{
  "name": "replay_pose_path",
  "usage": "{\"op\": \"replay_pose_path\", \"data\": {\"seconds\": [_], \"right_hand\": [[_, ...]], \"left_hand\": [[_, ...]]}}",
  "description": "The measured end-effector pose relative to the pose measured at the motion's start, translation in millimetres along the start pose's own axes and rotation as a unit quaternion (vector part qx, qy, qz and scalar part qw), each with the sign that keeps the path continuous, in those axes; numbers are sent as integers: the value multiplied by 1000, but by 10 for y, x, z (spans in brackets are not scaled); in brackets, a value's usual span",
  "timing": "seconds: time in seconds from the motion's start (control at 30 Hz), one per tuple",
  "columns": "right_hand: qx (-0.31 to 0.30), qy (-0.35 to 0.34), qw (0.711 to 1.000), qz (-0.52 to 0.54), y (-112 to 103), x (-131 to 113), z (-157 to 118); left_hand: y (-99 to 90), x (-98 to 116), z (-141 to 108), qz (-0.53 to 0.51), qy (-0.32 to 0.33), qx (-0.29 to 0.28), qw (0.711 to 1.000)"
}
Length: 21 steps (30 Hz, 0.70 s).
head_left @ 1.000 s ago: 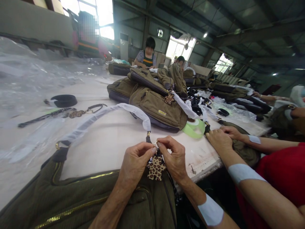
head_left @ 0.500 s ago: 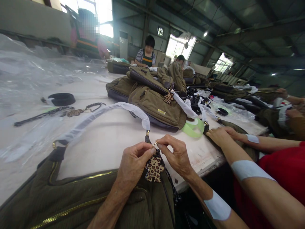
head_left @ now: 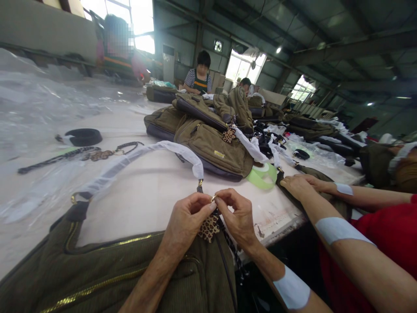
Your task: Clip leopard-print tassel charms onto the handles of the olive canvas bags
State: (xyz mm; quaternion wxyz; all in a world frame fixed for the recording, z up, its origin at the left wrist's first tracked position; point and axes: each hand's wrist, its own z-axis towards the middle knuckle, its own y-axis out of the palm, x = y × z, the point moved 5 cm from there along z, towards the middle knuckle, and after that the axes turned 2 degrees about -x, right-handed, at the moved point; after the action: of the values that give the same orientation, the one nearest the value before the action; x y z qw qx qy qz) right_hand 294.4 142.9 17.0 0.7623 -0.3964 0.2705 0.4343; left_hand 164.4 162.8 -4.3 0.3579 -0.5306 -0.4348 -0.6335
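Note:
Both of my hands are closed in a pinch on a small gold ring [head_left: 213, 198] near the strap end of an olive corduroy bag [head_left: 137, 261]. My left hand [head_left: 185, 221] grips the ring from the left, and my right hand [head_left: 237, 215] from the right. Just below the fingers hangs a leopard-print charm [head_left: 209, 228], partly covered by my right hand. A dark braided cord [head_left: 233, 245] trails down beside it. The bag's handle [head_left: 156, 147], wrapped in white film, arches behind my hands. Gold zippers run across the bag.
Olive bags [head_left: 211, 143] are piled ahead, beside a pale green tape roll [head_left: 263, 174]. A black strap coil [head_left: 84, 136], another leopard charm [head_left: 100, 155] and clear plastic [head_left: 61, 87] lie left. At right, a co-worker's arms [head_left: 339, 230] rest on another bag. More people sit across the table.
My right hand has moved slightly left and down, closing in on my left hand at the ring. The charm has tilted and is more covered.

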Motion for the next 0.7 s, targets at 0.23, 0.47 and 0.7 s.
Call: {"op": "replay_pose_path", "data": {"seconds": [0.23,0.47,0.7], "right_hand": [[2,66,997,39,16,-15,3],[-52,-38,997,-50,-66,-169,97],[-48,-75,995,-51,-61,-200,58]], "left_hand": [[-28,23,7,32,12,15,999],[-42,28,-36,42,-10,16,999],[-52,12,-64,36,-19,7,999]]}}
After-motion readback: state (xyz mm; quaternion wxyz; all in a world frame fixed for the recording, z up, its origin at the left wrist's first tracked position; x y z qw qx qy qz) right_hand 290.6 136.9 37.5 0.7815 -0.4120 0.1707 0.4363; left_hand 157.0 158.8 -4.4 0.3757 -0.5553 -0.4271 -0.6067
